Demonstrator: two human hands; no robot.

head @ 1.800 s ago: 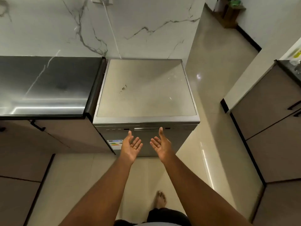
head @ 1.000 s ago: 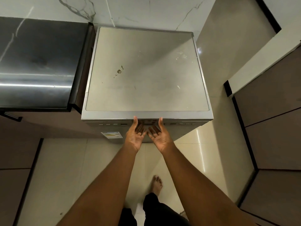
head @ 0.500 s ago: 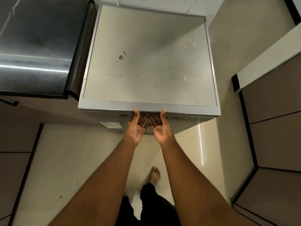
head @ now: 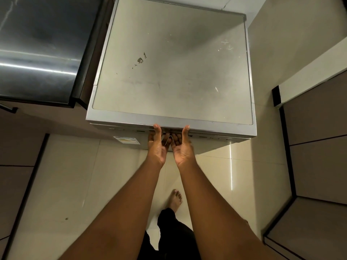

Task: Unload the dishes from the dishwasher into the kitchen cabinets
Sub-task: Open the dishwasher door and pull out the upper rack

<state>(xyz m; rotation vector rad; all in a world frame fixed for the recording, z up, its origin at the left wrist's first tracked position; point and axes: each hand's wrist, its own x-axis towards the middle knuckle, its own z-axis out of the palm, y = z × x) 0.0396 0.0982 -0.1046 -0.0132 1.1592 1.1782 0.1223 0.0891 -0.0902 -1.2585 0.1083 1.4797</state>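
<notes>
- The dishwasher [head: 172, 72], a free-standing silver one with a scuffed flat top, stands against the wall with its door closed; no dishes can be seen.
- Both hands are palm up at the recessed door handle [head: 170, 130] just under the top's front lip. The left hand [head: 157, 145] and right hand [head: 181, 147] sit side by side, almost touching, thumbs up against the lip and fingers hooked into the handle recess, gripping it.
- A sticker label [head: 126, 140] is on the door front, left of the hands.
- A dark, glossy countertop [head: 37, 51] butts up beside the machine on the left, with brown cabinet fronts [head: 16, 147] below it.
- More cabinets [head: 317, 147] line the right side, leaving a strip of pale tiled floor [head: 244, 175] between.
- The person's bare foot [head: 175, 200] is planted on the tiles directly in front of the door.
</notes>
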